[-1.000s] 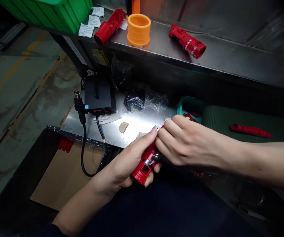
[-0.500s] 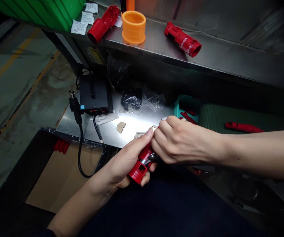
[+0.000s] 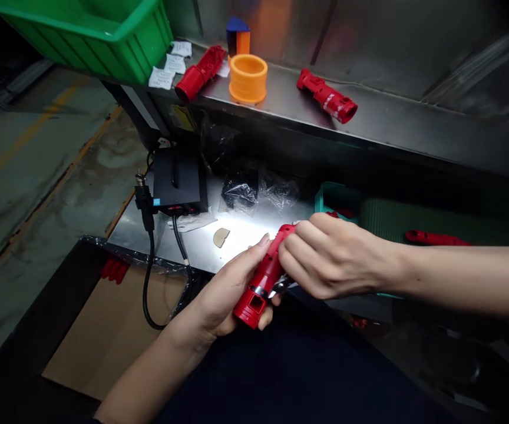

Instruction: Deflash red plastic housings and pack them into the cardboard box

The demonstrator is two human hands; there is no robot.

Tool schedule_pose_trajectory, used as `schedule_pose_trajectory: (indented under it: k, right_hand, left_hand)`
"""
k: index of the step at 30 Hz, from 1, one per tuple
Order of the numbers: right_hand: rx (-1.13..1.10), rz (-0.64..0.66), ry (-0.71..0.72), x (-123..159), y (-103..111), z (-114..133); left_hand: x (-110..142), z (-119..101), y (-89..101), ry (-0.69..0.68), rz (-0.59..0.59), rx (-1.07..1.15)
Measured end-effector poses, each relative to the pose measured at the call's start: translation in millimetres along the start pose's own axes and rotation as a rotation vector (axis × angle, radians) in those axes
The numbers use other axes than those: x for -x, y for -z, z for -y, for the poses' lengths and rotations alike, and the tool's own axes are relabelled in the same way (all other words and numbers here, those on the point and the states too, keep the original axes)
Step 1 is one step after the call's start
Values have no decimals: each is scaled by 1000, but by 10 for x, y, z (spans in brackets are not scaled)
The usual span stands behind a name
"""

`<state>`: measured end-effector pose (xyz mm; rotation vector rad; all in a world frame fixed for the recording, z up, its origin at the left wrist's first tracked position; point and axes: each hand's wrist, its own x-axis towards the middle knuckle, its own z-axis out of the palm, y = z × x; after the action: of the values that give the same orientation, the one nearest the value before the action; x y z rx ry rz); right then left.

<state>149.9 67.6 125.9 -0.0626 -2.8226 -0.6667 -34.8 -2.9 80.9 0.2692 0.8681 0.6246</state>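
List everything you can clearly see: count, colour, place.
Green bin: 1, green, shelf left.
Packets: 3+, white, beside green bin.
Loose housings: 2, red, shelf.
Ring: 1, orange, between them.
Block: 1, blue-orange, behind ring.
Box: 1, black, bench left.
Corded tool: 1, black, beside box.
Cloth: 1, white, before box.
Bags: 2+, clear, bench.
Flat piece: 1, tan, bench.
Tray: 1, teal, bench.
Slim part: 1, red, right.
Dark bin: 1, black, lower left.
Cardboard: 1, brown, dark bin.
Small parts: several, red, dark bin.
Held housing: 1, red, centre.
Hand tool: 1, metallic, beside held housing.
Left fingers: 1 set, on held housing.
Right fingers: 1 set, on hand tool.
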Motion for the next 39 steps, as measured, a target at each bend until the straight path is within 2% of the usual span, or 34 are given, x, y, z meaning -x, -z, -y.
schedule_pose_trajectory:
  k: [3,5,7,8,11,13,15,17,21,25,28,31,33,35,37,39]
  right_hand:
    - [-39,-74,-131,219,82,-56]
    - [-166,-38,-317,459,-46,103]
    - [-456,140,-626,693,-370,456]
    - [-599,300,-841,787,-587,685]
    - [-676,508,-1026,956,-1281,1403]
    - [-697,611,-1157,1000,-1647,1776]
    - [-732,670,-1266,1021,-1882,2017]
    - [-779,681,-1345,1031,-2010,2141]
    - [-869,603,-1461,1061,-2156,2092]
    - [-838,548,-1638,1157,-2362,1737]
    - [-829,595,-1738,1229,-2532,1468]
    - [-891,668,-1788,1249,-2629,1340]
    - [-941,674,-1812,1237,-2632,1325]
    - [-983,626,-1830,1213,-2583,1330]
    - [-1013,513,-1838,1187,-2484,1323]
    - [-1030,332,-1834,1162,-2329,1280]
  left_hand:
    - [-18,-4,101,-138,-6,73]
    - [-43,10,178,-257,-45,91]
    - [-85,35,258,-380,-123,43]
    - [-112,49,299,-441,-178,1]
    - [-216,79,409,-562,-336,-131]
    - [-292,87,459,-568,-392,-173]
    - [-359,89,483,-539,-410,-189]
    - [-402,92,481,-519,-409,-191]
    - [-414,101,437,-479,-272,-8]
    - [-393,110,369,-390,-144,111]
    - [-391,134,326,-386,-130,70]
    - [-396,171,341,-410,-179,0]
    - [-392,192,381,-416,-231,-29]
    - [-374,201,423,-403,-249,-26]
    - [-341,197,450,-382,-231,-10]
    - [-301,184,451,-352,-177,16]
